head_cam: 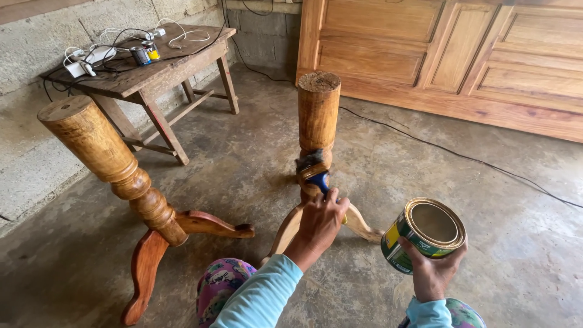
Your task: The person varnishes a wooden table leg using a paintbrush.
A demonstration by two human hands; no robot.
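On bare concrete, two pedestals (121,176), one brush (313,170), one can (419,234).

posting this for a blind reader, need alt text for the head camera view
Seen from above, a person's left hand presses a blue-handled brush against a turned wooden pedestal leg standing on a concrete floor, while the right hand holds an open tin can. A second pedestal leg stands to the left, before a small wooden table strewn with cables.
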